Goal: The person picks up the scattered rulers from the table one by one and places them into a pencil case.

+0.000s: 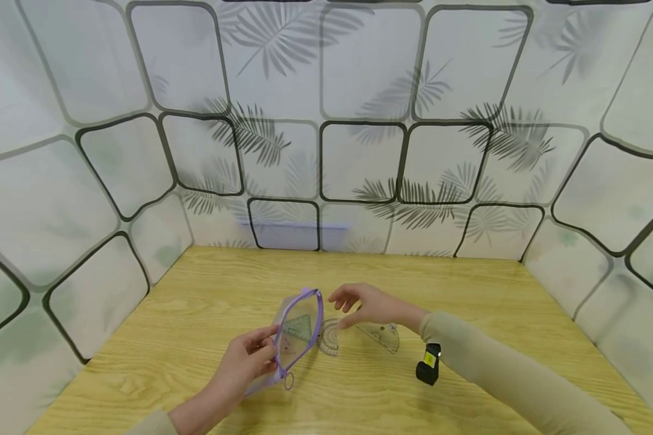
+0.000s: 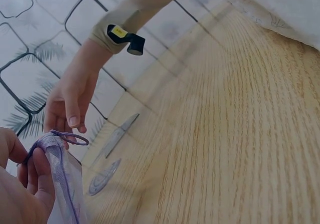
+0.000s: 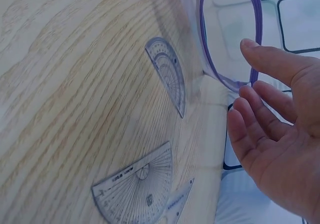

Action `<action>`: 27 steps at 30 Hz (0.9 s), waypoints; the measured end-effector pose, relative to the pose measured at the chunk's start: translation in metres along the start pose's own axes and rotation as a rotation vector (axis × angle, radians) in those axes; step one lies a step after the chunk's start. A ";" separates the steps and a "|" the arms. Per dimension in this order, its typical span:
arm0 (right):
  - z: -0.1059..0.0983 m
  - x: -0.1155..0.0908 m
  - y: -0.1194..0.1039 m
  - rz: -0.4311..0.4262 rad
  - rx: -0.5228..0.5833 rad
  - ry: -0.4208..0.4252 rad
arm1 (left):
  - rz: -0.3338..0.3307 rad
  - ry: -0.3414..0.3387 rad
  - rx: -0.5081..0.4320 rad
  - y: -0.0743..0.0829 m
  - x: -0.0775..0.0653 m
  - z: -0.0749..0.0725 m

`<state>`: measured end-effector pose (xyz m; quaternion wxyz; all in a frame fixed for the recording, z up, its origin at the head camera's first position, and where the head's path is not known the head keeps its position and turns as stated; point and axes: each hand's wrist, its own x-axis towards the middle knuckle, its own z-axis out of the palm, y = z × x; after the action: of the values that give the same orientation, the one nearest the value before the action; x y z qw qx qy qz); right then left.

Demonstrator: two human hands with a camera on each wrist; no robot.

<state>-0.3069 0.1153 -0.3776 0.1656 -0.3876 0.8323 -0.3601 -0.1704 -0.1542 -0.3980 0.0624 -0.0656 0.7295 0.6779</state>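
My left hand (image 1: pixel 245 360) grips the near side of a see-through zip pouch (image 1: pixel 320 309) with purple edging, its mouth spread wide toward the right. A greenish set square (image 1: pixel 298 327) shows within the pouch's outline. Just right of the mouth hovers my right hand (image 1: pixel 369 304), fingers loosely bent and holding nothing; in the right wrist view its fingertips (image 3: pixel 245 92) overlap the purple rim. Below that hand lie a small clear protractor (image 3: pixel 167 74) and a larger one (image 3: pixel 137 181). Another clear flat piece (image 3: pixel 179 201) with printing is partly hidden behind the larger protractor.
A purple ring pull (image 1: pixel 289 380) hangs from the pouch's near corner. A black device with a yellow label (image 1: pixel 429 360) is strapped at the right wrist. Patterned fabric walls (image 1: pixel 359 160) enclose the wooden table (image 1: pixel 441 275) at the back and sides.
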 end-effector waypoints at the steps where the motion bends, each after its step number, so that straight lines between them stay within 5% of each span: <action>1: 0.000 -0.001 0.000 0.002 0.001 0.006 | 0.000 0.001 0.000 0.000 0.000 0.000; 27: -0.005 -0.031 0.032 0.051 -0.031 0.106 | 0.004 0.016 -0.001 -0.001 0.000 0.000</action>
<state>-0.3062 0.1551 -0.3974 0.1246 -0.3490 0.8550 -0.3627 -0.1697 -0.1547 -0.3991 0.0549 -0.0696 0.7296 0.6781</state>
